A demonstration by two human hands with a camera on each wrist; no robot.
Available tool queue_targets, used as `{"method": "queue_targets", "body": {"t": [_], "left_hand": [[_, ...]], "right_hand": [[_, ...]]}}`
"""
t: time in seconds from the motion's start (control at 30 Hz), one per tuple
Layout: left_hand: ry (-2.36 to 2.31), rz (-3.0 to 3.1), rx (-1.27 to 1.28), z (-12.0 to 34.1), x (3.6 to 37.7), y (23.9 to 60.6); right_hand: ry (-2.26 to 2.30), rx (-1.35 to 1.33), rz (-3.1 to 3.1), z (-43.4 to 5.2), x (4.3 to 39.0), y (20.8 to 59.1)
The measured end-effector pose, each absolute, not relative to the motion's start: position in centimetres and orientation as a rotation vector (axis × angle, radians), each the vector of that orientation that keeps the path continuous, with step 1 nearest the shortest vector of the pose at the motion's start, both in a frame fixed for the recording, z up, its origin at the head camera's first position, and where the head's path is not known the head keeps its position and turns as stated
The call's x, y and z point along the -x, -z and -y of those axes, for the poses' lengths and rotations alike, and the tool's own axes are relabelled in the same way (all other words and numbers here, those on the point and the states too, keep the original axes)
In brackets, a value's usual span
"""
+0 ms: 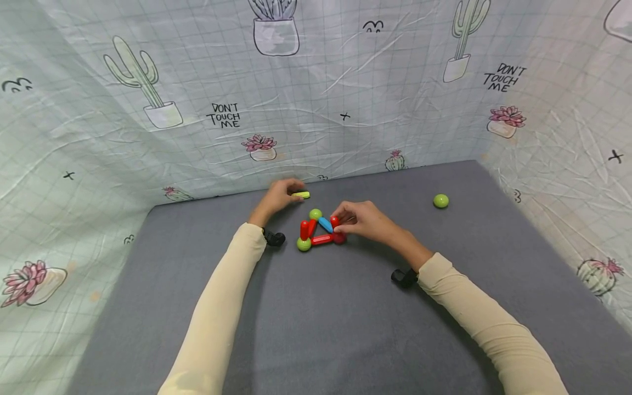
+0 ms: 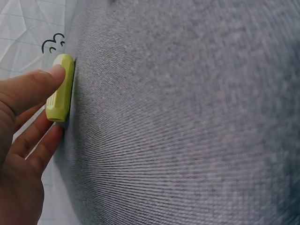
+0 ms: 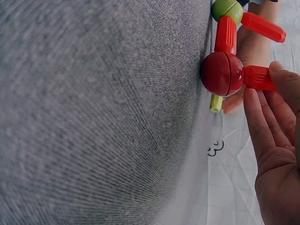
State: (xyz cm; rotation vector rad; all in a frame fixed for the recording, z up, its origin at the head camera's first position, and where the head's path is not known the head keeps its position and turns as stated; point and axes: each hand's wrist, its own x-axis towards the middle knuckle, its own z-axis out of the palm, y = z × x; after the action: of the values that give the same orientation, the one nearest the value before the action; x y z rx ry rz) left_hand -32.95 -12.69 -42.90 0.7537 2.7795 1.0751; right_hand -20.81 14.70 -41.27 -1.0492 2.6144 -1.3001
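My left hand (image 1: 295, 196) pinches a yellow-green stick (image 1: 301, 195) lying on the grey mat (image 1: 316, 318) by the back cloth wall. In the left wrist view the thumb (image 2: 40, 83) lies on the stick (image 2: 61, 89) and a finger curls under it. My right hand (image 1: 339, 221) pinches a short red stick (image 1: 334, 221) standing on a red ball (image 1: 339, 237). That ball (image 3: 222, 73) belongs to a small frame of red sticks (image 1: 322, 240), a blue stick (image 1: 325, 224) and two green balls (image 1: 304, 244).
A loose green ball (image 1: 441, 201) lies on the mat to the right of the frame. Cactus-print cloth walls (image 1: 345, 99) close in the mat at the back and on both sides.
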Motion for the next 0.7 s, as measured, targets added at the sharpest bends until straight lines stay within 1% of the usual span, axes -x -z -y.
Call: {"method": "queue_targets", "body": {"t": [0.27, 0.53, 0.7], "left_hand": [[-0.988, -2.82, -0.768, 12.6, 32.84, 42.93], [-0.89, -2.879, -0.883, 12.65, 32.55, 42.85], [-0.943, -2.886, -0.893, 12.74, 32.39, 42.75]], "right_hand": [[1.297, 1.058, -2.617, -14.71, 20.84, 41.4], [1.263, 1.075, -2.632, -14.72, 20.81, 41.46], [1.269, 1.091, -2.632, -14.72, 20.82, 41.49]]}}
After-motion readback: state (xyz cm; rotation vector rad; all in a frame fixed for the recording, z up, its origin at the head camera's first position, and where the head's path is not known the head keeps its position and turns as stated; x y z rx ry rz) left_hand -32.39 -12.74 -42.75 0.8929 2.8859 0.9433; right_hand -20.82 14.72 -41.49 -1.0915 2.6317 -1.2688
